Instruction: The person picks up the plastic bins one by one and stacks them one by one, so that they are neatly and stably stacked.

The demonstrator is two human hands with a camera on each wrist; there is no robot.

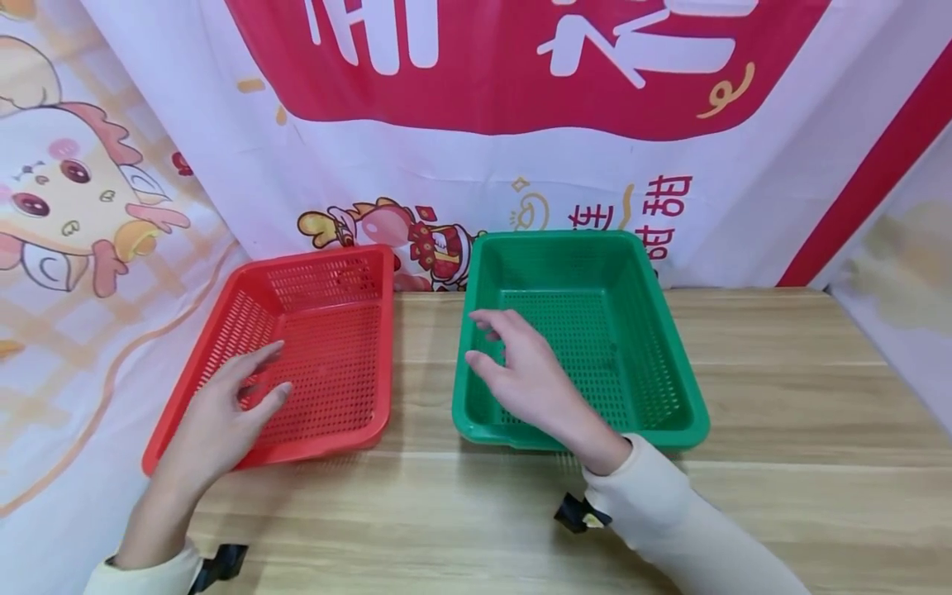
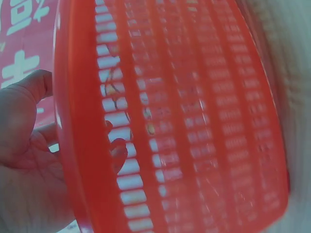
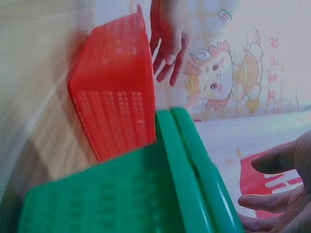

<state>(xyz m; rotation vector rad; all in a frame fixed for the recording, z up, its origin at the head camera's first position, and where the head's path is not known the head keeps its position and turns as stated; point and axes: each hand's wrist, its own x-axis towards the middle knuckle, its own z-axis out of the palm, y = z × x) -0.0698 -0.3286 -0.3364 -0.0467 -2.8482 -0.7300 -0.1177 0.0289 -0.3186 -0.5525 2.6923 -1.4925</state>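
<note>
Over the front left part of a red plastic basket [image 1: 330,355] hovers my left hand [image 1: 216,417], its fingers loosely bent and nothing held. In the left wrist view, the basket's slotted wall [image 2: 189,111] partly hides the fingers. My right hand [image 1: 524,368] is above the left side of a green plastic basket [image 1: 573,330], fingers relaxed with a gap between thumb and forefinger. The right wrist view shows that hand [image 3: 279,194] apart from the green rim [image 3: 189,160]. No contents are visible in either basket.
Both baskets stand on a wooden table [image 1: 773,388], a strip of tabletop between them. Behind hangs a printed red and white cloth [image 1: 476,157]. Another patterned cloth [image 1: 82,330] lines the left side, close to the red basket.
</note>
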